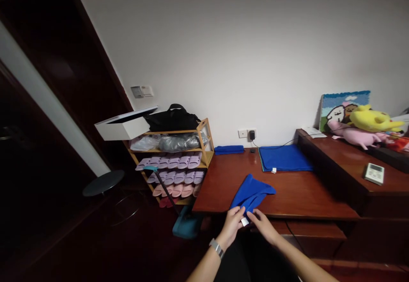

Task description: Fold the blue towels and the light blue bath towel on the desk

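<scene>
A crumpled blue cloth [251, 190] lies partly on the brown desk [220, 179], its lower end gathered at the front edge. My left hand [233, 223], with a metal watch on the wrist, pinches that end from the left. My right hand [260, 222] grips the same end from the right, fingers closed on it. Between the two hands a small white label [244, 221] hangs from the cloth. Further back on the desk are a flat blue cloth [284, 158] with a white tag and a narrow folded blue cloth [229, 149] by the wall.
To the left stands a wooden shoe rack [206, 158] with slippers, a black bag [172, 118] and a white box [123, 128]. A teal dustpan [187, 224] and a round stool [104, 182] are on the floor. Plush toys [372, 120] and a white remote-like device [374, 173] rest on the right cabinet.
</scene>
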`<action>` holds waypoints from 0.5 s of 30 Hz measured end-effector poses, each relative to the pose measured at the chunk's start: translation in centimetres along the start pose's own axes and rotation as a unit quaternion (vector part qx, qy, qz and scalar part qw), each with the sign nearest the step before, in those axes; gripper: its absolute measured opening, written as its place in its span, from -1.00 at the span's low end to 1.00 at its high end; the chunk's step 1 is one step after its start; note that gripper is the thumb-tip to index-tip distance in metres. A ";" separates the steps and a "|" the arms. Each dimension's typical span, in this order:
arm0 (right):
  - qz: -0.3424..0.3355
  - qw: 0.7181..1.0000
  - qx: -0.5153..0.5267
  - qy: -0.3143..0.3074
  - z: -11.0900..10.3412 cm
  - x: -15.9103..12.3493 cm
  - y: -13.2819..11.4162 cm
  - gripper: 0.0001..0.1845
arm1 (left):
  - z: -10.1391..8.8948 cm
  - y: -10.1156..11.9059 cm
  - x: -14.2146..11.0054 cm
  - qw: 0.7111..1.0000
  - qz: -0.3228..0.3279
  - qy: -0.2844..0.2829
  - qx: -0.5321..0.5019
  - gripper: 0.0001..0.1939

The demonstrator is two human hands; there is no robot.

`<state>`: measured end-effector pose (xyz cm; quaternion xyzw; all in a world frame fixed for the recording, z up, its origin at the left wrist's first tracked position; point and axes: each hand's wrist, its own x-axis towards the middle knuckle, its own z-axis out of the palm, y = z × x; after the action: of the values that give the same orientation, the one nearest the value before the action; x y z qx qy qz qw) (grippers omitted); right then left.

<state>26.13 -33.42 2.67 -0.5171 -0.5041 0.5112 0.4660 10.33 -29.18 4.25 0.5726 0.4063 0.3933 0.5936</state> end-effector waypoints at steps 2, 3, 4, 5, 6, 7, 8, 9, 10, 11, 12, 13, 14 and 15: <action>0.003 0.998 0.055 0.022 0.5 0.2 -0.6 -0.34 | 0.7 1.2 -0.7 0.990 -0.049 -0.024 -0.129 -0.51; -0.003 0.998 0.062 0.032 0.5 0.2 -0.9 -0.32 | 0.9 1.7 -0.9 0.982 -0.065 -0.028 -0.174 -0.53; -0.007 0.997 0.063 0.036 0.3 0.1 -1.1 -0.32 | 1.1 2.2 -1.1 0.977 -0.072 -0.027 -0.197 -0.54; -0.009 0.997 0.064 0.032 0.0 0.0 -1.3 -0.32 | 1.2 2.7 -1.2 0.975 -0.074 -0.022 -0.209 -0.54; -0.010 0.997 0.068 0.024 -0.2 -0.2 -1.5 -0.33 | 1.2 3.0 -1.2 0.973 -0.075 -0.017 -0.218 -0.55; -0.009 0.997 0.074 0.021 -0.5 -0.5 -1.7 -0.35 | 1.3 3.2 -1.3 0.972 -0.074 -0.013 -0.224 -0.55; -0.007 0.996 0.082 0.026 -0.8 -0.7 -2.0 -0.36 | 1.3 3.3 -1.2 0.970 -0.073 -0.009 -0.230 -0.55; -0.004 0.995 0.090 0.037 -1.1 -0.9 -2.2 -0.38 | 1.3 3.4 -1.2 0.969 -0.072 -0.005 -0.236 -0.54; -0.002 0.994 0.096 0.055 -1.5 -1.0 -2.3 -0.39 | 1.2 3.5 -1.1 0.968 -0.070 0.002 -0.241 -0.54; -0.001 0.992 0.098 0.076 -1.9 -1.1 -2.5 -0.40 | 1.1 3.5 -0.9 0.967 -0.065 0.012 -0.245 -0.53; -0.002 0.990 0.099 0.098 -2.5 -1.1 -2.7 -0.41 | 0.7 3.7 -0.7 0.967 -0.055 0.026 -0.248 -0.53; -0.004 0.988 0.098 0.117 -3.2 -1.2 -2.9 -0.42 | 0.2 3.9 -0.4 0.966 -0.042 0.044 -0.251 -0.54; -0.008 0.986 0.096 0.137 -4.0 -1.2 -3.2 -0.43 | -0.5 4.3 -0.1 0.964 -0.027 0.068 -0.256 -0.55; -0.015 0.983 0.092 0.161 -5.1 -1.2 -3.6 -0.44 | -1.5 4.8 0.2 0.959 -0.011 0.100 -0.265 -0.59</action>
<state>31.10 -34.22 6.56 -0.5400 -0.3813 0.4587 0.5938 8.96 -28.26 8.98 0.3479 0.3506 0.5356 0.6850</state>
